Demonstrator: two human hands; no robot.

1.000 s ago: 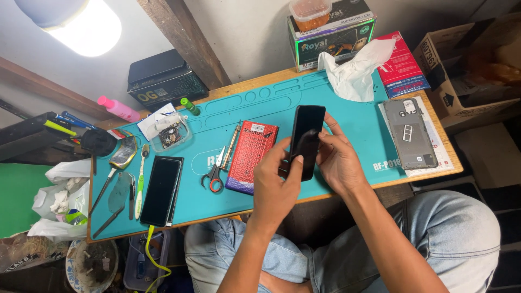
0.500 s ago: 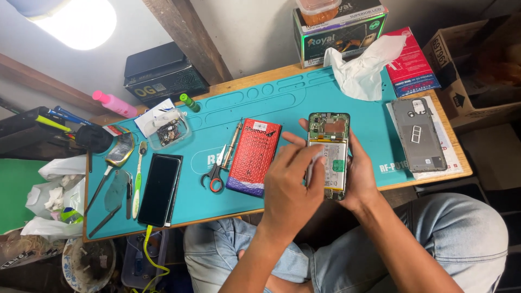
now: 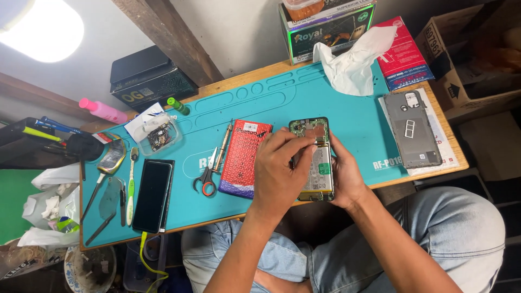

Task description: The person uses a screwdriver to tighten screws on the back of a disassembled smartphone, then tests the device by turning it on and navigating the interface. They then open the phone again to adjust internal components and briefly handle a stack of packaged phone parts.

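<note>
Cradles the slim dark smartphone [image 3: 320,169] from its right side with the right hand [image 3: 347,176], fingers wrapped behind, thumb along the edge: a firm, closed hold. Closes over the left edge with the left hand [image 3: 278,176], fingertips bent onto the upper board near the camera end; cannot tell whether anything small is pinched there. Held face down just above the near edge of the teal silicone work mat [image 3: 271,103], over the lap.

As for progress, judging by the layout: opened up already, with green circuit board, metal shields and pale battery laid bare. Lying well apart to the right, on a sheet of paper, the grey plastic back cover [image 3: 411,130], inner side up. Nothing visibly lifted out of the body; battery and boards seated in place.

Just beside the left hand, a red padded pouch [image 3: 244,157], then a slim metal screwdriver [image 3: 223,145] and red-handled scissors [image 3: 206,180]. Further left, a second black phone [image 3: 153,195] screen up, and a clear plastic tray [image 3: 158,135] with small parts. At the far edge, a crumpled white tissue [image 3: 353,59].
</note>
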